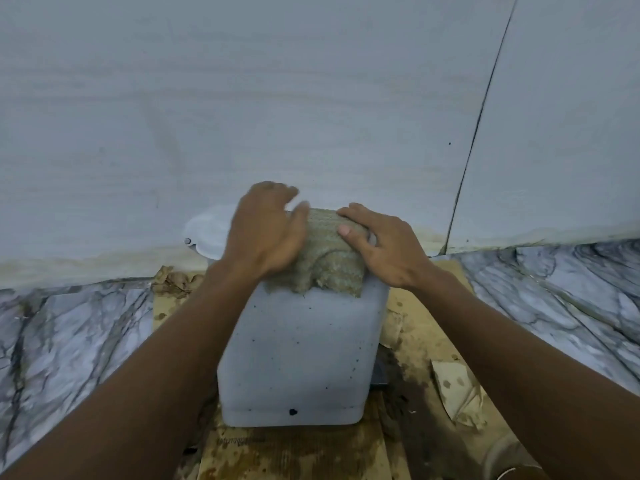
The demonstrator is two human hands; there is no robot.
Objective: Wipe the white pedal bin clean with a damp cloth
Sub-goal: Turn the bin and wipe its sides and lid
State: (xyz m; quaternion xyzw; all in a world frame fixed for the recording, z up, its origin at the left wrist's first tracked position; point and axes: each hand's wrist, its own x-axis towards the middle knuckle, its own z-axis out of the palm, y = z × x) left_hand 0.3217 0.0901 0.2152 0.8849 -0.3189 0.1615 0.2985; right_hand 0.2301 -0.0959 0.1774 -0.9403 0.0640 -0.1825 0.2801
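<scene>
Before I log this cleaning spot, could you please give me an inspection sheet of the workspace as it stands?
Surface: stained cardboard laid on a marble-patterned floor.
Job's things: white pedal bin rests on the cardboard, dark specks on its front; greenish cloth draped over its top; what looks like its lid shows behind.
Clutter: crumpled brown paper by the wall; torn paper at right.
Grips: left hand, blurred, rests on the cloth's left edge; right hand presses flat on it.
Cables: nothing seen.
Surroundings: pale wall with a dark joint, yellowed along its base.
</scene>
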